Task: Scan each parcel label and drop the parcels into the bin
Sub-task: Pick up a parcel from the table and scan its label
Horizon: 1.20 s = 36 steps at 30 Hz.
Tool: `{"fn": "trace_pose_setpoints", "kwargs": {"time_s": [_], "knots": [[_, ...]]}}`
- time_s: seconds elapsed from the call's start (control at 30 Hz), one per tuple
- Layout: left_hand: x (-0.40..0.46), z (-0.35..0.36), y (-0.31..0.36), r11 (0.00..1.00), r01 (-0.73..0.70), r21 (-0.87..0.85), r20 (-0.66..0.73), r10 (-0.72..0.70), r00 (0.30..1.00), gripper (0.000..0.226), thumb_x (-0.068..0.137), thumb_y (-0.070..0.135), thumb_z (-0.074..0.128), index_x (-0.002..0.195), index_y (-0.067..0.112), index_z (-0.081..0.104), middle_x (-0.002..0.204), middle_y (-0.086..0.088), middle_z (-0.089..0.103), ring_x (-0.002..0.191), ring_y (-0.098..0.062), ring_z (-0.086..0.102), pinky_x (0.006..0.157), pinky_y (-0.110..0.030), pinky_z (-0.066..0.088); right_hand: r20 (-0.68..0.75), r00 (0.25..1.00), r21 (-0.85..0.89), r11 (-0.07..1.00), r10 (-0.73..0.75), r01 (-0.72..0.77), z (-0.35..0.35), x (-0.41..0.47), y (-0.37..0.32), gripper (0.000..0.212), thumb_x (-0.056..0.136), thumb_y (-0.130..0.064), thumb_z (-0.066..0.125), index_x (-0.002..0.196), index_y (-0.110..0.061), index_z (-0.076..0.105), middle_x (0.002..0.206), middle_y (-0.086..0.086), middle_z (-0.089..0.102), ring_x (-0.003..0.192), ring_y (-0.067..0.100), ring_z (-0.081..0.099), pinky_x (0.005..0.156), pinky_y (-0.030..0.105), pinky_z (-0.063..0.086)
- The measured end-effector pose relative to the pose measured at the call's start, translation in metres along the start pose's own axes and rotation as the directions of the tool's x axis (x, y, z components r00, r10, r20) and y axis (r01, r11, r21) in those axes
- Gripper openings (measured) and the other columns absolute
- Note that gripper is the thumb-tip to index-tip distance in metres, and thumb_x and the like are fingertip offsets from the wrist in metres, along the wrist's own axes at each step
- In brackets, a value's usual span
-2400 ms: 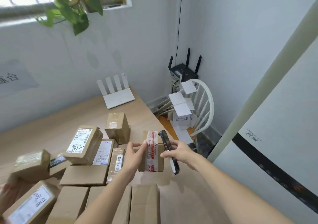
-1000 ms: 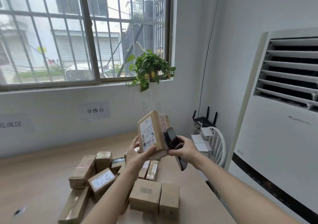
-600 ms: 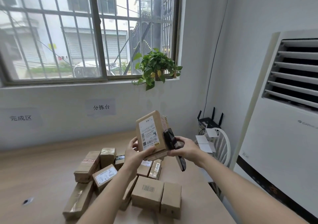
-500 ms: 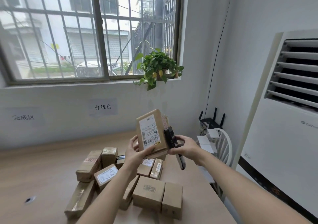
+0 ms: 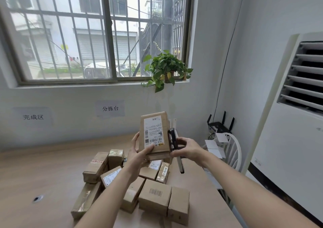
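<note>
Left hand (image 5: 139, 153) grips a small cardboard parcel (image 5: 154, 134) from below, thumb over the lower edge of its white label (image 5: 153, 131), fingers behind; parcel upright, held above the pile of parcels (image 5: 138, 180) on the table (image 5: 43, 175). Right hand (image 5: 187, 149) holds a dark handheld scanner (image 5: 173, 140), fingers curled round it, its top edge touching or just beside the parcel's right side.

Risks, as judged:
- Scanner sits edge-on beside the parcel, not facing the label; a read likely fails until it turns.
- Thumb covers part of the lower barcode strip; may block the scan.
- One-handed hold from the bottom; a nudge from the scanner could tip the parcel onto the pile beneath.
- No bin in view near either hand; the drop needs a turn away.
</note>
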State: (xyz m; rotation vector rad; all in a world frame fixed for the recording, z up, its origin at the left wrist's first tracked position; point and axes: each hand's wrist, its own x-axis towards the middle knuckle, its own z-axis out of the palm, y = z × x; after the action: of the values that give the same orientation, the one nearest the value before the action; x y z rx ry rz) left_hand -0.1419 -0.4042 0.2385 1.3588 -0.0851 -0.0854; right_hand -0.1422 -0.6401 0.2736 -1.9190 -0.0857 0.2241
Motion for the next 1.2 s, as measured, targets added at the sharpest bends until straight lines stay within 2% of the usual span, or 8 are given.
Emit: {"fn": "trace_pose_setpoints", "kwargs": {"time_s": [0.1,0.2,0.4,0.63,0.8,0.93,1.07,1.2], "knots": [[-0.001,0.0,0.0,1.0,-0.017,0.004,-0.002,0.017,1.0,0.08,0.081,0.025,0.077,0.141,0.054,0.033,0.122,0.002,0.065,0.102,-0.021,0.069,0.074,-0.037,0.057,0.015,1.0,-0.028,1.0,0.0,0.0,-0.001,0.0,-0.003,0.076,0.062,-0.024,0.092,0.132,-0.019,0.061,0.121,0.005,0.072,0.115,0.022,0.067,0.103,0.044,0.055],[-0.003,-0.001,0.001,0.999,-0.023,0.029,-0.005,0.023,1.0,0.081,0.081,0.027,0.077,0.143,0.054,0.032,0.124,0.003,0.063,0.102,-0.019,0.069,0.074,-0.035,0.057,0.032,0.999,-0.047,0.999,0.003,-0.001,-0.001,-0.003,-0.006,0.073,0.068,-0.025,0.094,0.132,-0.019,0.06,0.124,0.003,0.07,0.118,0.021,0.065,0.102,0.041,0.055],[-0.008,0.004,-0.001,0.983,-0.071,0.171,-0.035,0.078,0.996,0.11,0.057,0.049,0.093,0.138,0.067,0.02,0.126,-0.001,0.065,0.11,-0.023,0.067,0.097,-0.05,0.052,-0.026,1.0,-0.034,0.999,-0.011,0.01,0.002,-0.005,-0.006,0.072,0.067,-0.029,0.097,0.13,-0.019,0.062,0.118,0.002,0.073,0.109,0.018,0.07,0.09,0.033,0.061],[-0.014,0.003,0.003,0.991,-0.028,0.131,-0.009,0.029,1.0,0.104,0.06,0.055,0.088,0.141,0.067,0.023,0.122,-0.001,0.069,0.109,-0.02,0.068,0.096,-0.049,0.051,-0.096,0.995,-0.117,0.993,-0.03,0.019,0.007,-0.006,-0.006,0.076,0.066,-0.027,0.096,0.132,-0.02,0.06,0.119,-0.004,0.072,0.113,0.016,0.068,0.1,0.039,0.057],[-0.019,-0.008,0.0,0.994,0.01,0.109,0.002,-0.011,1.0,0.091,0.075,0.034,0.082,0.144,0.06,0.03,0.118,-0.004,0.067,0.105,-0.024,0.068,0.085,-0.042,0.056,-0.116,0.993,-0.204,0.979,-0.012,-0.012,0.012,-0.009,-0.004,0.095,0.044,-0.054,0.097,0.129,-0.028,0.062,0.116,-0.01,0.073,0.111,0.012,0.068,0.099,0.04,0.058],[-0.024,-0.011,0.001,0.985,-0.005,0.174,-0.048,0.014,0.999,0.092,0.071,0.041,0.083,0.144,0.059,0.031,0.114,-0.005,0.066,0.103,-0.025,0.068,0.091,-0.05,0.055,-0.128,0.991,-0.303,0.953,-0.048,0.007,0.016,-0.006,-0.004,0.111,0.029,-0.071,0.094,0.128,-0.032,0.063,0.115,-0.013,0.072,0.11,0.011,0.067,0.098,0.04,0.058],[-0.022,-0.022,0.003,0.967,-0.028,0.255,-0.115,0.059,0.992,0.095,0.059,0.058,0.088,0.135,0.069,0.033,0.123,-0.003,0.063,0.109,-0.026,0.065,0.093,-0.052,0.055,-0.136,0.988,-0.438,0.899,-0.077,0.01,0.02,-0.013,-0.015,0.094,0.045,-0.057,0.094,0.129,-0.029,0.062,0.117,-0.008,0.07,0.109,0.015,0.066,0.096,0.04,0.058],[-0.022,-0.036,0.008,0.95,-0.038,0.309,-0.166,0.093,0.982,0.087,0.068,0.05,0.084,0.136,0.068,0.032,0.12,0.001,0.064,0.108,-0.025,0.066,0.097,-0.054,0.052,-0.178,0.977,-0.576,0.817,-0.117,-0.007,0.02,-0.015,-0.024,0.082,0.055,-0.045,0.093,0.128,-0.03,0.056,0.114,-0.006,0.067,0.105,0.018,0.065,0.091,0.041,0.059]]}}
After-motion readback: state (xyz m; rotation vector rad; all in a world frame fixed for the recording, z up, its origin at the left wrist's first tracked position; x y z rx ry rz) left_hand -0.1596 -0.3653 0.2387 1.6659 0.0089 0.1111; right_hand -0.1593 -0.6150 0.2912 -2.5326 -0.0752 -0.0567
